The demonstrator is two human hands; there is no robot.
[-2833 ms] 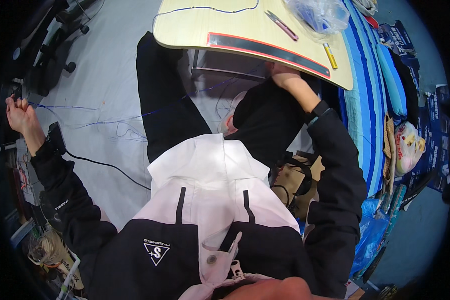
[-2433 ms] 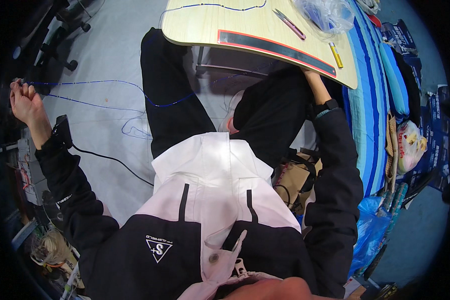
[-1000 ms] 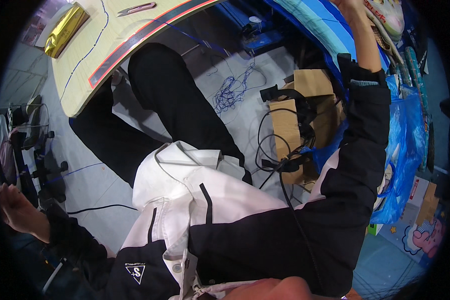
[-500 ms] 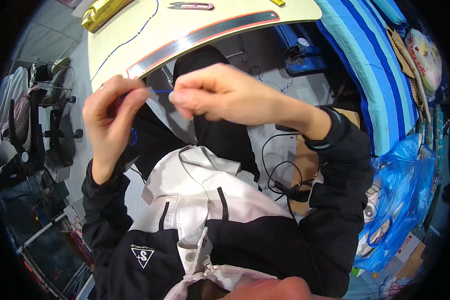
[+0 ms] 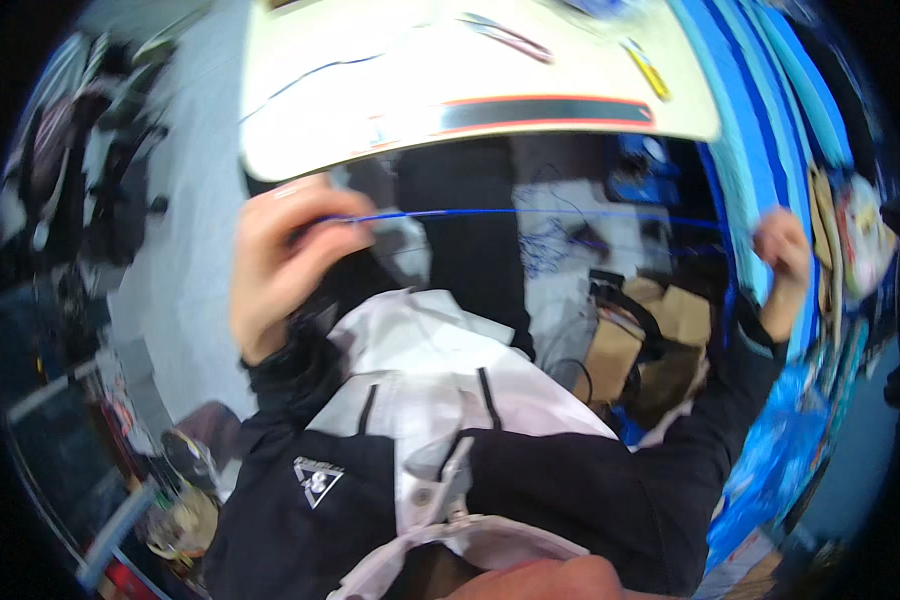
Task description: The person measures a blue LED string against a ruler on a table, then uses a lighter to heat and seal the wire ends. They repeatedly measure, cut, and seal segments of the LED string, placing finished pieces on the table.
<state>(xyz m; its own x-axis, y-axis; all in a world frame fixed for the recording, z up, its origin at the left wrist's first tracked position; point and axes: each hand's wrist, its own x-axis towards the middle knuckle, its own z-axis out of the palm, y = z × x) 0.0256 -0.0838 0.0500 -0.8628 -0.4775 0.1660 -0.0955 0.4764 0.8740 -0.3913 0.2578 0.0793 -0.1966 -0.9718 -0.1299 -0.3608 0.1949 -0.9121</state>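
Filling the lower part of the view, a black-and-white jacket (image 5: 420, 400) is cut off at the bottom edge. Above it, a blue cord (image 5: 470, 212) is pinched between the thumb and bent fingers of the left hand (image 5: 270, 265), the pinched part being hidden by the fingers. From there the cord is drawn nearly straight over the dark trouser legs toward the right hand (image 5: 785, 250), but its far end is lost near the striped bedding. The right fingers are seen curled in and smeared by blur; whether the cord is gripped by them cannot be told. Beyond the right leg, a blue tangle (image 5: 542, 240) is only faintly made out on the floor. Farther off, a ruler (image 5: 550, 112), blurred snips (image 5: 510, 38) and a yellow tube (image 5: 646, 70) are borne by a pale table (image 5: 570, 80), whose far side is cut off.
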